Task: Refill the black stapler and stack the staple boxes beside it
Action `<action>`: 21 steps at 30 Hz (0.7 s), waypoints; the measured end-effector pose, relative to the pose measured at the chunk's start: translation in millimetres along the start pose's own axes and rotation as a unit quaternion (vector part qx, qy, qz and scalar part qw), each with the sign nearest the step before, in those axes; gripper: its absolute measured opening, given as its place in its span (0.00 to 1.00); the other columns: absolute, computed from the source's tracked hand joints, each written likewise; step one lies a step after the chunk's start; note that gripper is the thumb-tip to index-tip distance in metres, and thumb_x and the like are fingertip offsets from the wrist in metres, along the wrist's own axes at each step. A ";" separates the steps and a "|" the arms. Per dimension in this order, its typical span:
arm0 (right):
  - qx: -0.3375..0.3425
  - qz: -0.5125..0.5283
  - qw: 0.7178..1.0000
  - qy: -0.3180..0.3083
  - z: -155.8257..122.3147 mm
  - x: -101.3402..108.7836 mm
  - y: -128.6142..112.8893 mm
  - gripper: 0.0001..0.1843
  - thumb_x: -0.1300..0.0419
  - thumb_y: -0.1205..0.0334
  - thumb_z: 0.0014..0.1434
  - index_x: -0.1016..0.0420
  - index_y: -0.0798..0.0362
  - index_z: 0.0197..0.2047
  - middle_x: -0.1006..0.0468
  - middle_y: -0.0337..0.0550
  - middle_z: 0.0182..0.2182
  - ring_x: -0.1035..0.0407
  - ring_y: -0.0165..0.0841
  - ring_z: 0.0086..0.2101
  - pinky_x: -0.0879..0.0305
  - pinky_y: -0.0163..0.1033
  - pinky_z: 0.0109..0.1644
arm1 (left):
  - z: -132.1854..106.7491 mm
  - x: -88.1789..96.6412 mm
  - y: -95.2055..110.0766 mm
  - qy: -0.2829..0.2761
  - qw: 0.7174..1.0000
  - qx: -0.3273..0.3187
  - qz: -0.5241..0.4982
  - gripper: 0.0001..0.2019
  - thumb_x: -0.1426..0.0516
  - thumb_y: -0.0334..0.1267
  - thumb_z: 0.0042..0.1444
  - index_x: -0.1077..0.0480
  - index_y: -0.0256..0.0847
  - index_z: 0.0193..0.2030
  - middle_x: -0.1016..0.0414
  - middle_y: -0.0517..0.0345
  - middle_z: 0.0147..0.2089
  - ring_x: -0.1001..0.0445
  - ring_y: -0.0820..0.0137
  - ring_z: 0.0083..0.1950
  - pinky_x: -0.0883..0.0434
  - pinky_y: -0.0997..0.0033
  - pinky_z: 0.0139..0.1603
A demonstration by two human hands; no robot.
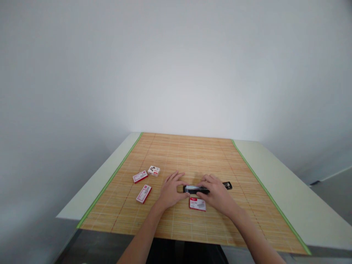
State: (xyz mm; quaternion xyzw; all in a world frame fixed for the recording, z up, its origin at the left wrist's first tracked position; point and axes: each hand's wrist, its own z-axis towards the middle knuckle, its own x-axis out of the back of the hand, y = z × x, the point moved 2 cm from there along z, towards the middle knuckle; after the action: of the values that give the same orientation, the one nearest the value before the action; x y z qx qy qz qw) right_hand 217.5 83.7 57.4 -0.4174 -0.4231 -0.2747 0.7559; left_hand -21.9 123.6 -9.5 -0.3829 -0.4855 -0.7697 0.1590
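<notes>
the left hand [171, 190] pinches the left end and the right hand [216, 192] grips the middle of a long, black, shiny stapler [192, 189] on the tan slatted mat [189, 154], a flat red-and-white box [197, 205] on its near side.

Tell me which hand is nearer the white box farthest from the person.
Left. The left hand is to the right of the white box and closer to the person, not touching it; the right hand is farther right, at the black stapler.
</notes>
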 end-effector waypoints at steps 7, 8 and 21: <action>-0.197 0.197 0.958 0.064 -54.6 42.7 87.9 0.38 0.30 0.45 0.56 0.31 0.42 0.67 0.23 0.50 0.56 0.26 0.45 0.47 0.28 0.49 0.48 | -0.3 -0.3 0.2 0.008 1.000 0.004 -0.004 0.19 0.29 0.50 0.50 0.19 0.56 0.50 0.36 0.65 0.73 0.46 0.55 0.77 0.48 0.49 0.75; -0.215 0.261 0.940 0.048 -61.2 38.5 95.3 0.39 0.29 0.43 0.56 0.32 0.43 0.67 0.23 0.50 0.56 0.25 0.43 0.45 0.28 0.48 0.47 | -0.2 -0.3 0.5 0.008 1.000 0.004 -0.005 0.19 0.29 0.49 0.50 0.19 0.56 0.50 0.35 0.65 0.73 0.46 0.55 0.77 0.48 0.49 0.75; -0.126 0.287 0.949 0.047 4.7 11.4 31.2 0.18 0.31 0.46 0.59 0.19 0.49 0.47 0.19 0.43 0.39 0.27 0.37 0.37 0.32 0.41 0.41 | 1.1 0.5 0.6 -0.001 1.000 0.006 -0.005 0.20 0.30 0.51 0.51 0.19 0.57 0.51 0.34 0.62 0.72 0.46 0.54 0.77 0.50 0.47 0.76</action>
State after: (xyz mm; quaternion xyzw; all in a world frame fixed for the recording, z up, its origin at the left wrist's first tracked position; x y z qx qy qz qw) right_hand 245.1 102.7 56.3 -0.5994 -0.2116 -0.1163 0.7632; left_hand -21.4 124.4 -8.5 -0.3799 -0.4922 -0.7674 0.1567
